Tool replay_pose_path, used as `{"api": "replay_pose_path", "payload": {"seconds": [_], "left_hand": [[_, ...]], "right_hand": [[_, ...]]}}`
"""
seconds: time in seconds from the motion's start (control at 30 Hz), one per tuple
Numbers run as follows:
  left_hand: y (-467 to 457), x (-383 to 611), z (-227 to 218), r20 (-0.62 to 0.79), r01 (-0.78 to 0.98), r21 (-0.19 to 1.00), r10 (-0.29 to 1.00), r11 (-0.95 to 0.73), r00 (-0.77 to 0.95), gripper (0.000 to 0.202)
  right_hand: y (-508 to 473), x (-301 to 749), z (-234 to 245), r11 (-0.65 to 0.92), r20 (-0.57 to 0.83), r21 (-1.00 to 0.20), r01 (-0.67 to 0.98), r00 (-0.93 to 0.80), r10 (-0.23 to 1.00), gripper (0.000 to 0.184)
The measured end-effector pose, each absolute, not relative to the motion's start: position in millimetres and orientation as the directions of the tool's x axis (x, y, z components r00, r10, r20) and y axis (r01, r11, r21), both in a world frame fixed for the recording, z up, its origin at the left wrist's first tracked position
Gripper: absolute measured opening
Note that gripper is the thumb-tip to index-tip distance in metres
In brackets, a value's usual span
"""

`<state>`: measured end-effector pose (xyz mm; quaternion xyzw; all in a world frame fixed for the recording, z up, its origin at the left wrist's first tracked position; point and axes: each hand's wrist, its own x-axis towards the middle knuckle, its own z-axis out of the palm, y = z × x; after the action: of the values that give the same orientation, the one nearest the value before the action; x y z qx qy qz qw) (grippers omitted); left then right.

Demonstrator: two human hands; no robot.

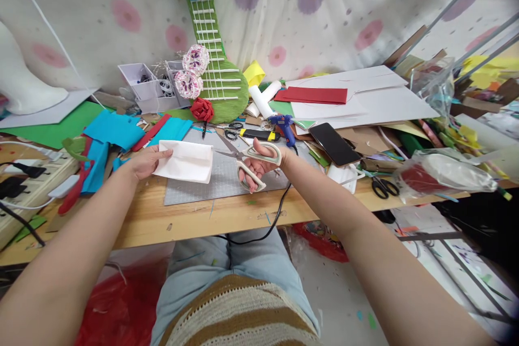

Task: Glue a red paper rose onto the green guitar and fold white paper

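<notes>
White sheet [184,161]: centre-left, over the grey mat [227,186] on the worktop [203,219]; left hand [146,163] fingers pinch its left edge.
Scissors [247,159]: right hand [261,166] fingers through the handles, blades parted, tips just short of the sheet.
Step, judged: lining up; a cut needs the edge between the blades.

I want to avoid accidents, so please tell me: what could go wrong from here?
The open blades of the pale-handled steel scissors in the right hand point toward the left hand holding the folded white sheet; a finger might get nicked. The black cable beside the right forearm could snag.
</notes>
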<state>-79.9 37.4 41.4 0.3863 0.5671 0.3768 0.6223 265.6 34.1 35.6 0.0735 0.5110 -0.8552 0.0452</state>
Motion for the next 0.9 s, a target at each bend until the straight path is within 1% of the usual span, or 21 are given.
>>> {"api": "replay_pose_path", "payload": {"seconds": [0.13, 0.2, 0.33, 0.47, 0.67, 0.8, 0.9], "left_hand": [[36.4, -75.3, 43.1, -0.401, 0.005, 0.915, 0.909, 0.403, 0.110, 0.042], [35.3, -71.2, 45.8, -0.392, 0.029, 0.920, 0.910, 0.392, 0.135, 0.043], [31.6, -60.8, 54.3, -0.377, 0.081, 0.926, 0.912, 0.368, 0.164, 0.041], [27.6, -50.5, 60.7, -0.352, 0.116, 0.935, 0.919, 0.335, 0.176, 0.044], [25.8, -42.2, 63.1, -0.298, 0.094, 0.953, 0.944, 0.287, 0.145, 0.048], [25.9, -42.0, 63.7, -0.290, 0.087, 0.956, 0.947, 0.280, 0.136, 0.051], [26.1, -41.8, 62.5, -0.282, 0.082, 0.959, 0.949, 0.273, 0.141, 0.050]], "right_hand": [[33.6, 260.8, 35.6, -0.500, -0.171, -0.850, 0.164, -0.985, -0.033, 0.099], [33.2, 258.3, 35.6, -0.503, -0.176, -0.847, 0.171, -0.984, -0.039, 0.098], [34.0, 254.9, 33.5, -0.472, -0.173, -0.863, 0.181, -0.983, -0.061, 0.100], [36.5, 254.2, 27.7, -0.446, -0.173, -0.878, 0.175, -0.984, -0.046, 0.101], [40.2, 259.9, 20.6, -0.372, -0.116, -0.923, 0.096, -0.993, 0.030, 0.096], [42.0, 265.3, 20.3, -0.312, -0.122, -0.943, 0.113, -0.992, 0.009, 0.095], [41.9, 265.4, 18.9, -0.302, -0.145, -0.941, 0.150, -0.989, -0.040, 0.096]]}}
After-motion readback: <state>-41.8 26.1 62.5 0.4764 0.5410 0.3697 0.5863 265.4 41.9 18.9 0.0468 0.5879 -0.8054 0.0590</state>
